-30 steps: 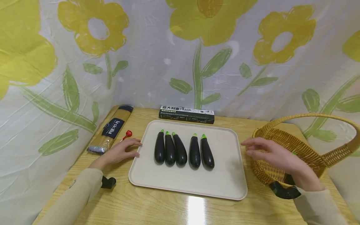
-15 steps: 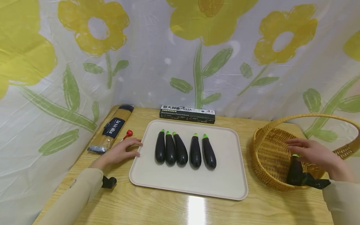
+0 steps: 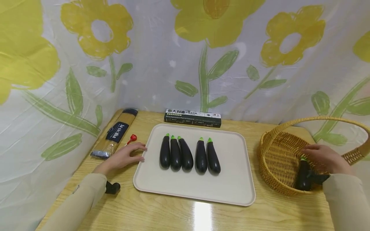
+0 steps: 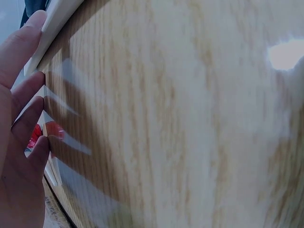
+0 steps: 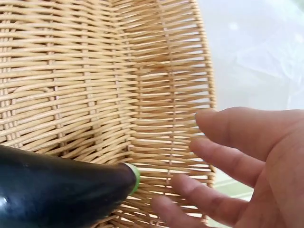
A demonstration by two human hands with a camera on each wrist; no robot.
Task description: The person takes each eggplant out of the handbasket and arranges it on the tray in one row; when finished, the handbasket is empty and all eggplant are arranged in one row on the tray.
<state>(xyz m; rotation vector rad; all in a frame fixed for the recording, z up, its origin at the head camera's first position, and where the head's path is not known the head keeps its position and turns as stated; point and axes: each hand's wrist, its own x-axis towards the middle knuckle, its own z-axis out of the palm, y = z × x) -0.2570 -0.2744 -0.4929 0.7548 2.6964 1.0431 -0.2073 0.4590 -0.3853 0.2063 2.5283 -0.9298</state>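
My right hand point(image 3: 326, 157) hovers inside the wicker basket point(image 3: 278, 162), above the green stem end of an eggplant point(image 3: 303, 176) lying there. In the right wrist view its fingers are loosely bent and spread, with a gap between them and the eggplant's cut green tip. My left hand point(image 3: 125, 157) rests at the left rim of the cream tray point(image 3: 231, 157). The left wrist view shows that thumb against the tray edge and the other fingers extended beside it. Several dark eggplants point(image 3: 176, 155) lie side by side on the tray, stems pointing away from me.
A pack of spaghetti point(image 3: 115, 134) lies at the left, with a red-wrapped lollipop point(image 3: 132, 138) beside it. Behind the tray stands a black pasta box point(image 3: 192, 119). The basket's tall handle point(image 3: 315, 118) arches over its opening. A flowered curtain point(image 3: 150, 64) hangs around the table.
My right hand has moved right, from beside the tray's edge into the basket above the eggplant, then slightly lower with its fingers bent more. The left hand has stayed at the tray rim.
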